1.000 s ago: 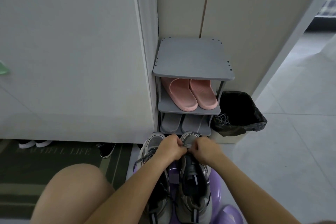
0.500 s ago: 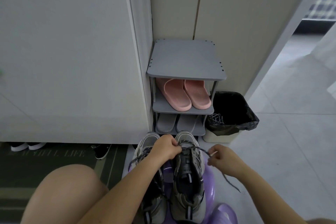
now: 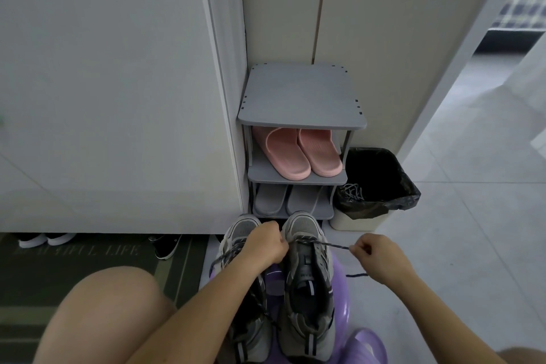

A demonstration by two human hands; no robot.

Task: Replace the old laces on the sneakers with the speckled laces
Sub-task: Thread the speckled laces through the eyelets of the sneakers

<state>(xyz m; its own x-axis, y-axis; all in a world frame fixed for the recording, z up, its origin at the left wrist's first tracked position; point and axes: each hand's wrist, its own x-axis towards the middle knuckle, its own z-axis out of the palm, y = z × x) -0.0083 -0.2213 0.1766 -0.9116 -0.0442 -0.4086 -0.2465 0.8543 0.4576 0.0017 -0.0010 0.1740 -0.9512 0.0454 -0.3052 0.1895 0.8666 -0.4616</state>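
Two grey sneakers stand side by side on a purple stool [image 3: 342,278], toes pointing away from me. A dark speckled lace [image 3: 325,243] runs through the front eyelets of the right sneaker [image 3: 307,284]. My right hand [image 3: 379,257] pinches this lace and holds it taut out to the right; its tail hangs down below the hand. My left hand [image 3: 264,247] grips the lace's other side at the toe end, between the two shoes. The left sneaker [image 3: 239,233] carries a speckled lace too and is partly hidden by my left forearm.
A grey shoe rack [image 3: 301,97] with pink slippers [image 3: 295,154] and grey slippers stands just beyond the sneakers. A bin with a black liner [image 3: 381,183] to its right holds a bundle of old laces [image 3: 353,190]. A dark doormat [image 3: 74,260] lies at the left.
My right hand has moved away from my left, out to the right, drawing the speckled lace taut through the right sneaker's front eyelets. My left hand stays at the toe end.
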